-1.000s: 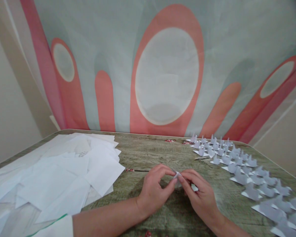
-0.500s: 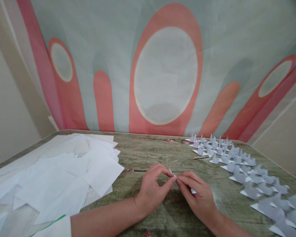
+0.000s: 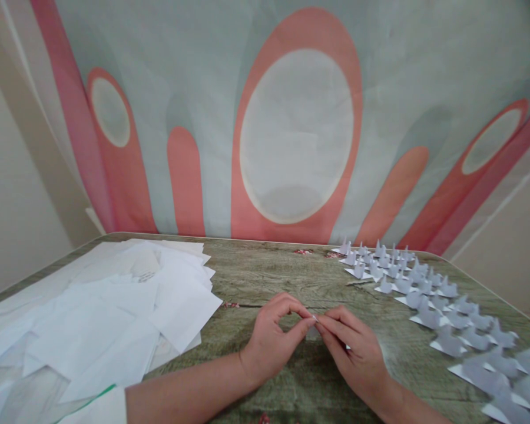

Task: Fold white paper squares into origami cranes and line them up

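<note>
Above the middle of the table, my left hand (image 3: 276,335) pinches a small piece of folded white paper (image 3: 313,332) between thumb and forefinger. My right hand (image 3: 355,350) grips the same paper from the other side, its fingers pressed together. The fingertips of both hands nearly meet, and most of the paper is hidden behind them, so its folded shape cannot be made out.
A spread pile of white paper sheets (image 3: 106,318) covers the table's left side. Several rows of folded white paper birds (image 3: 428,315) stand along the right. The wood-patterned table (image 3: 256,265) ends at a patterned backdrop (image 3: 216,147) behind.
Less of the white paper shows around the fingertips and under the right hand. Both hands stay in nearly the same place, still pinching.
</note>
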The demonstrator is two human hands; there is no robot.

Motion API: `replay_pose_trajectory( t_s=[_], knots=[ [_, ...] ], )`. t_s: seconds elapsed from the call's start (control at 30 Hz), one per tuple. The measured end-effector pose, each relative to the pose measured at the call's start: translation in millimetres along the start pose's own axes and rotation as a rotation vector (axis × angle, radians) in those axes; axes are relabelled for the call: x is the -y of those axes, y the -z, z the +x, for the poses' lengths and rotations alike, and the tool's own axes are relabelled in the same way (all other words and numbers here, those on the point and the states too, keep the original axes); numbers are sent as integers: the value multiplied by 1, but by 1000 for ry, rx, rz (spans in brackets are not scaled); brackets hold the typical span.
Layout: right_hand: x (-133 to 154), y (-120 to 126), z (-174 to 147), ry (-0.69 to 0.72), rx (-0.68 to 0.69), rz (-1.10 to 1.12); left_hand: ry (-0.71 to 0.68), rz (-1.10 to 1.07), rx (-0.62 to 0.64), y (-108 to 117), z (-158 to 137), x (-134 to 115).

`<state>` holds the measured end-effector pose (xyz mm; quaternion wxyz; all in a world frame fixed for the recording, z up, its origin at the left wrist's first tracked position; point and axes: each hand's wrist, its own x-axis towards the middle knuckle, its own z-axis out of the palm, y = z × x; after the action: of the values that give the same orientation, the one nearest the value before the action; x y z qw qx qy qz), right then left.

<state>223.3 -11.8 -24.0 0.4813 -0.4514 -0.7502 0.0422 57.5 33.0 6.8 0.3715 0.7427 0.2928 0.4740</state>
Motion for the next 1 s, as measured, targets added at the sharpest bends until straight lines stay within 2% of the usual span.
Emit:
replay_pose_trajectory(
  t_s=[0.63, 1.0],
  knots=[
    [1, 1, 2, -29, -7, 24, 131, -136, 27, 0, 3, 5],
    [4, 0, 3, -90, -14, 111, 129, -5, 98, 0, 3, 8]
  ],
)
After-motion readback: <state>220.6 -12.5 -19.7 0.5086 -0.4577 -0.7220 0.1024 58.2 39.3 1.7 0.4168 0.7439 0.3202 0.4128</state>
